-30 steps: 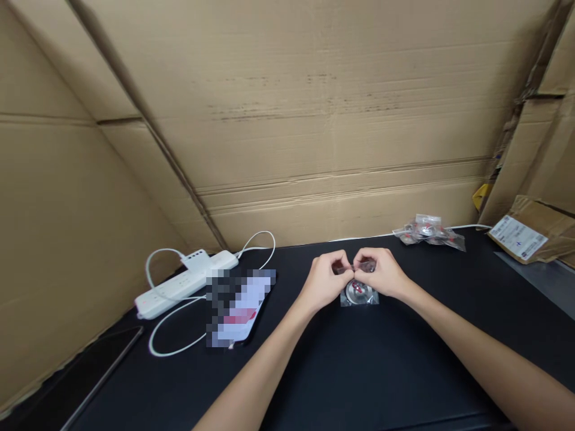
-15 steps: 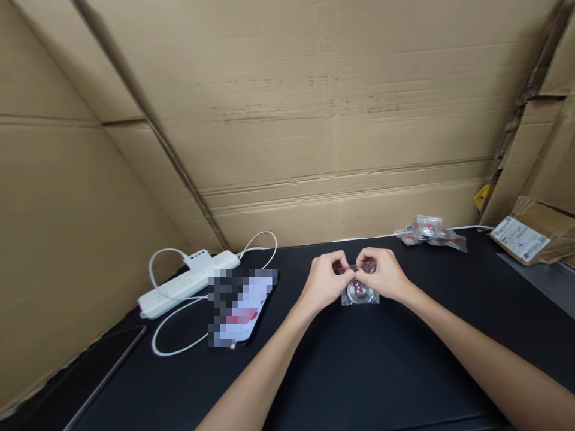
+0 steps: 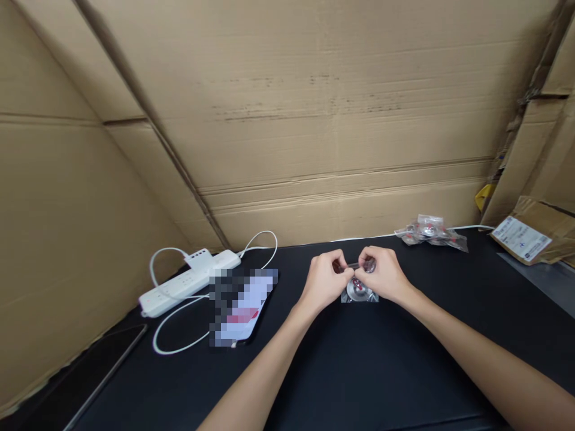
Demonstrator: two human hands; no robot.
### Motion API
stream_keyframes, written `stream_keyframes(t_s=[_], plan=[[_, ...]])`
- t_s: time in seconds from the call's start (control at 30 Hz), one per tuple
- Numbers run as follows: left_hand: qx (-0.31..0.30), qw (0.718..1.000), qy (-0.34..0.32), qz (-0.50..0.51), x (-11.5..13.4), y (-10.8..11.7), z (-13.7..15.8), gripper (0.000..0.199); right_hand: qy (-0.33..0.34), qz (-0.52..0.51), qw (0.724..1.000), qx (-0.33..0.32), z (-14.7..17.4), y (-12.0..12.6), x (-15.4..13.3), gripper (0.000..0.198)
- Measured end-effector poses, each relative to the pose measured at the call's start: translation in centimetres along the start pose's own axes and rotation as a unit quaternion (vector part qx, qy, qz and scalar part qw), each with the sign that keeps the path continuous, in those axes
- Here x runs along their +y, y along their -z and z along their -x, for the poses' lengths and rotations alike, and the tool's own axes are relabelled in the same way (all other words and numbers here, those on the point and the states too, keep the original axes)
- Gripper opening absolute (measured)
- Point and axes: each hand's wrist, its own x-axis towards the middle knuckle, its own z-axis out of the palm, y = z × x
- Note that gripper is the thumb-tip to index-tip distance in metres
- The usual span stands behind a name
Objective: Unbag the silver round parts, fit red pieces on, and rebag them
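A small clear plastic bag (image 3: 359, 292) holds a round, pale disc-like item with red marks. My left hand (image 3: 327, 277) pinches the bag's upper edge from the left, thumb against curled fingers. On the other side my right hand (image 3: 381, 272) pinches the same edge, its thumb tip close to the left one. The bag's lower part hangs toward me below the thumbs, over the black table (image 3: 386, 365). The fingers hide part of the bag's top. Further back on the right lies a pile of similar clear bags (image 3: 430, 230) with red bits inside.
To the left are a white power strip (image 3: 188, 284) with looping white cables and a phone (image 3: 247, 308) with a blurred screen. A torn cardboard parcel (image 3: 534, 230) with a white label lies at the right. Cardboard walls (image 3: 336, 120) enclose the back and sides.
Both hands keep their pinch on the bag's top edge. The bag's lower edge sits very slightly higher; little else differs apart from a tiny shift of the view.
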Motion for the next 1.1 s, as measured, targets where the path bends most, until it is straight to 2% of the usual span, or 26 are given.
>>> stream_keyframes(t_s=[0.53, 1.1], plan=[[0.008, 1.0, 0.0, -0.024, -0.3, 0.1, -0.1, 0.006, -0.01, 0.005, 1.0, 0.01, -0.1, 0.3, 0.2, 0.005], [0.002, 0.999, 0.022, -0.041, -0.2, 0.8, -0.5, 0.006, -0.039, -0.016, 0.999, -0.01, -0.6, 0.8, 1.1, 0.006]])
